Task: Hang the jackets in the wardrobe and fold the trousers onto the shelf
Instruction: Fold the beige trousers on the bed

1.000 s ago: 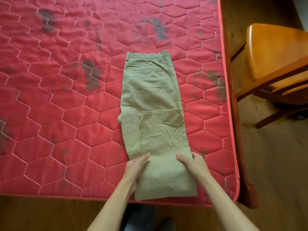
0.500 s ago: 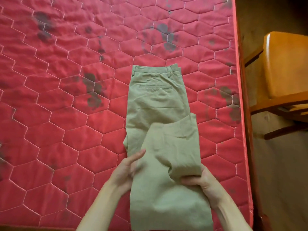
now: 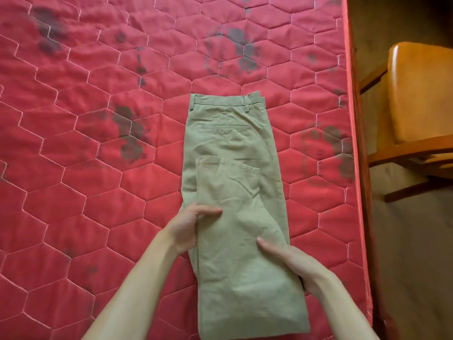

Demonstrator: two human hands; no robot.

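The khaki cotton trousers (image 3: 228, 153) lie lengthwise on the red quilted mattress with hexagon stitching (image 3: 98, 192), folded in half along their length, with the waistband at the end farthest from the person and the back pocket slit facing up. The leg ends are doubled back over the upper part, so that their hem edge lies across the trousers a little below the pocket, and the fold itself sits at the near end of the trousers, close to the mattress's near edge.

The left hand (image 3: 188, 227) holds the trousers' left edge about halfway down the doubled part: its thumb lies on top of the cloth and its fingers are tucked under, a pinching grip on the edge. The right hand (image 3: 291, 263) is at the trousers' right edge, nearer the person than the left hand; its thumb rests flat on top of the cloth and the other fingers go out of sight beneath the layers, so the cloth sits between thumb and fingers.

To the left of the trousers the mattress stretches wide, marked with several dark blotches. To the right of the trousers only a narrow strip of mattress remains before its piped side edge. Beyond that edge is brown floor (image 3: 404, 266), and there stands an orange-brown wooden chair (image 3: 416, 99), well apart from the trousers.
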